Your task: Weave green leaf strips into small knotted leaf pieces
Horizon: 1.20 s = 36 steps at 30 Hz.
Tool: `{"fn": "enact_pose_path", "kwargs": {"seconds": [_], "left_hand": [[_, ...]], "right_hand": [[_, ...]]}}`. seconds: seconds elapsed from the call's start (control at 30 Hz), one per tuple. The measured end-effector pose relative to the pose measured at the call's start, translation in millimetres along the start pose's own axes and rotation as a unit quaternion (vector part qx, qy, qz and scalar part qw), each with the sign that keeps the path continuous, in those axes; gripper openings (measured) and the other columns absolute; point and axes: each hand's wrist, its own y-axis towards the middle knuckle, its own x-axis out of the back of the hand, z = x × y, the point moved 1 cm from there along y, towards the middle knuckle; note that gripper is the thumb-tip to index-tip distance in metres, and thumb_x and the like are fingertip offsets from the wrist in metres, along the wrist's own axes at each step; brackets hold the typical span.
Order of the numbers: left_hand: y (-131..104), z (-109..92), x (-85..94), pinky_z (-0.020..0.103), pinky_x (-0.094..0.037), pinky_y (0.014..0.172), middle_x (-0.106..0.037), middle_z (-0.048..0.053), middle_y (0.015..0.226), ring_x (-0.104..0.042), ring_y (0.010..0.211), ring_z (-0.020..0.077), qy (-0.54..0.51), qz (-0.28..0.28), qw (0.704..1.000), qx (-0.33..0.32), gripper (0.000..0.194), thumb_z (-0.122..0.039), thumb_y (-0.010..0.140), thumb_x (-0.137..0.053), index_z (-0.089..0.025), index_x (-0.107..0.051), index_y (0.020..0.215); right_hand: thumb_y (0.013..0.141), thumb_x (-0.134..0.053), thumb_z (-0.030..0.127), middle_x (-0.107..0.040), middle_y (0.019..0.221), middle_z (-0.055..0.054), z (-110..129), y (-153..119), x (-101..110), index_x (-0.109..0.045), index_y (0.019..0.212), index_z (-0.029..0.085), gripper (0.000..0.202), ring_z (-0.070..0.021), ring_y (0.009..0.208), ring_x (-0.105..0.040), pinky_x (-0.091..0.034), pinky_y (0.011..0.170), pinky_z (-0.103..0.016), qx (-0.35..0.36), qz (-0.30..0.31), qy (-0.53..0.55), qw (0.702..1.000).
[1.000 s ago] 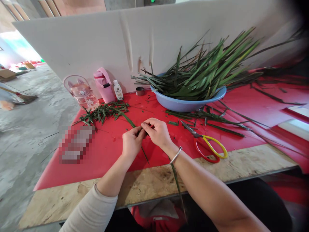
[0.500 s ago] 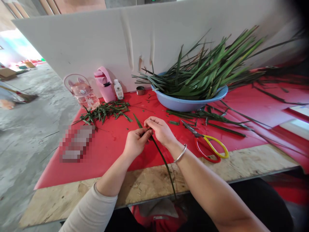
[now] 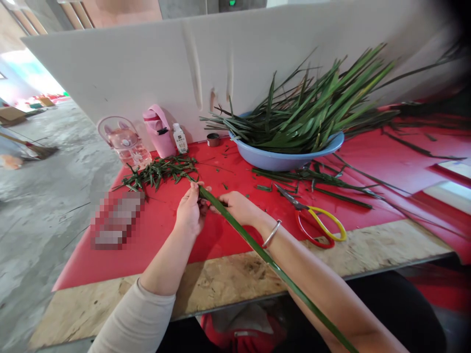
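Note:
A long green leaf strip point(image 3: 253, 241) runs from my fingers down across my right forearm to the bottom edge of the view. My left hand point(image 3: 190, 208) is closed on its upper end, with the thumb pressed on the leaf. Just to the right, my right hand point(image 3: 235, 206) sits behind the strip with its fingers curled in; the leaf hides part of them, and I cannot make out what they pinch. Scissors point(image 3: 307, 211) with one red and one yellow handle lie to the right of my right hand. A pile of short cut leaf pieces point(image 3: 158, 172) lies beyond my left hand.
A blue basin point(image 3: 279, 159) heaped with long green leaves point(image 3: 312, 117) stands at the back right. A clear pink bottle point(image 3: 128, 144), a pink bottle bag point(image 3: 161, 132), a small white bottle point(image 3: 180, 138) and a small round tin point(image 3: 213, 140) line the white board point(image 3: 147, 73).
The leaf strip has swung up and right and now shows its broad side over my right forearm. My left hand has moved left and turned thumb-up; my hands are farther apart.

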Motion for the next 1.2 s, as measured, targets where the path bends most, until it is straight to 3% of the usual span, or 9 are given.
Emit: {"fn": "enact_pose_path", "kwargs": {"seconds": [0.13, 0.33, 0.53, 0.63, 0.7, 0.77, 0.93, 1.07, 1.2], "left_hand": [[1, 3, 0.9, 0.018, -0.037, 0.042, -0.065, -0.002, 0.065, -0.051, 0.045, 0.0063, 0.002, -0.011, 0.999, -0.030, 0.034, -0.043, 0.061, -0.071, -0.018, -0.060, 0.080], [2, 7, 4.3, 0.017, -0.026, 0.036, -0.065, -0.001, 0.063, -0.035, 0.034, 0.0010, 0.085, -0.036, 0.990, -0.109, 0.036, -0.046, 0.062, -0.069, -0.015, -0.063, 0.080], [2, 14, 5.4, 0.018, -0.036, 0.044, -0.067, 0.001, 0.072, -0.046, 0.042, 0.0036, 0.047, 0.008, 0.996, -0.077, 0.033, -0.044, 0.069, -0.065, -0.015, -0.063, 0.085], [-1, 13, 0.6, 0.019, -0.040, 0.048, -0.063, -0.001, 0.065, -0.054, 0.051, 0.0076, 0.003, 0.042, 0.999, -0.020, 0.026, -0.040, 0.072, -0.064, -0.016, -0.060, 0.081], [-3, 9, -2.8, 0.019, -0.042, 0.049, -0.058, -0.002, 0.060, -0.056, 0.055, 0.0093, -0.019, 0.074, 0.997, 0.018, 0.022, -0.037, 0.074, -0.063, -0.017, -0.058, 0.077], [-6, 4, -5.3, 0.019, -0.044, 0.051, -0.051, -0.004, 0.056, -0.053, 0.054, 0.0085, -0.050, 0.115, 0.990, 0.062, 0.020, -0.035, 0.076, -0.061, -0.017, -0.055, 0.075], [-16, 2, -6.1, 0.015, -0.037, 0.040, -0.034, -0.006, 0.052, -0.038, 0.044, 0.0057, -0.080, 0.207, 0.954, 0.202, 0.021, -0.034, 0.078, -0.057, -0.016, -0.050, 0.073], [-21, 10, -5.9, 0.014, -0.031, 0.037, -0.030, -0.006, 0.051, -0.035, 0.043, 0.0056, -0.032, 0.243, 0.937, 0.249, 0.023, -0.037, 0.079, -0.056, -0.015, -0.050, 0.072], [-23, 13, -8.2, 0.015, -0.033, 0.039, -0.031, -0.006, 0.050, -0.036, 0.044, 0.0058, -0.016, 0.251, 0.936, 0.245, 0.022, -0.035, 0.078, -0.057, -0.015, -0.051, 0.073]], "right_hand": [[0.078, -0.058, 0.037, -0.061, 0.053, -0.001, 3, -3, -3, -0.065, 0.058, 0.016, 0.029, -0.0142, 0.051, -0.056, -0.039, 0.049, -0.021, 0.009, 0.116, -0.047, 0.992], [0.080, -0.050, 0.050, -0.062, 0.052, -0.002, -5, -6, -12, -0.066, 0.072, 0.014, 0.040, -0.0124, 0.047, -0.056, -0.044, 0.050, -0.022, -0.058, 0.250, 0.114, 0.960], [0.078, -0.057, 0.038, -0.061, 0.065, 0.002, -3, 0, -9, -0.066, 0.076, 0.018, 0.022, -0.0128, 0.061, -0.053, -0.039, 0.056, -0.022, 0.042, 0.026, 0.010, 0.999], [0.075, -0.059, 0.035, -0.055, 0.056, 0.003, -2, 0, 0, -0.065, 0.064, 0.015, 0.024, -0.0121, 0.056, -0.050, -0.037, 0.054, -0.022, 0.024, 0.062, -0.051, 0.996], [0.073, -0.062, 0.034, -0.056, 0.057, 0.004, -2, 0, 7, -0.066, 0.066, 0.015, 0.021, -0.0119, 0.057, -0.050, -0.038, 0.056, -0.023, 0.008, 0.122, -0.017, 0.992], [0.073, -0.060, 0.034, -0.058, 0.060, 0.003, -2, 0, 15, -0.067, 0.070, 0.015, 0.020, -0.0118, 0.057, -0.051, -0.039, 0.058, -0.023, -0.003, 0.123, 0.040, 0.992], [0.079, -0.054, 0.032, -0.063, 0.078, -0.002, 3, 4, 22, -0.066, 0.086, 0.018, 0.020, -0.0124, 0.072, -0.056, -0.042, 0.069, -0.025, 0.058, -0.102, 0.091, 0.989], [0.073, -0.060, 0.029, -0.059, 0.105, -0.007, 6, 6, 19, -0.068, 0.081, 0.017, 0.016, -0.0183, 0.103, -0.052, -0.041, 0.085, -0.029, 0.065, -0.046, 0.094, 0.992], [0.073, -0.061, 0.029, -0.062, 0.082, -0.006, 4, 5, 23, -0.064, 0.072, 0.015, 0.015, -0.0193, 0.102, -0.053, -0.037, 0.092, -0.033, 0.044, 0.021, 0.117, 0.992]]}}
